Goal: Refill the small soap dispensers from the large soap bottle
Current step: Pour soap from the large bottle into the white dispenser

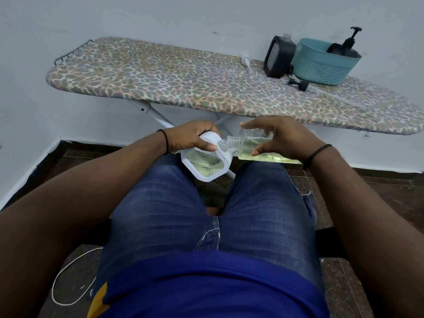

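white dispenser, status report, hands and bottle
Left hand grips white dispenser, tilted over lap. Right hand holds large soap bottle on its side, neck at the dispenser's mouth. Nothing between them.

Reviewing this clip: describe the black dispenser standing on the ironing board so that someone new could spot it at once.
Find the leopard-print ironing board along the wall and follow it to its right end, where a teal basket sits. The black dispenser stands upright against the basket's left side, uncapped, with a clear window in its face. Unlike the white dispenser in the left hand, nobody holds it.
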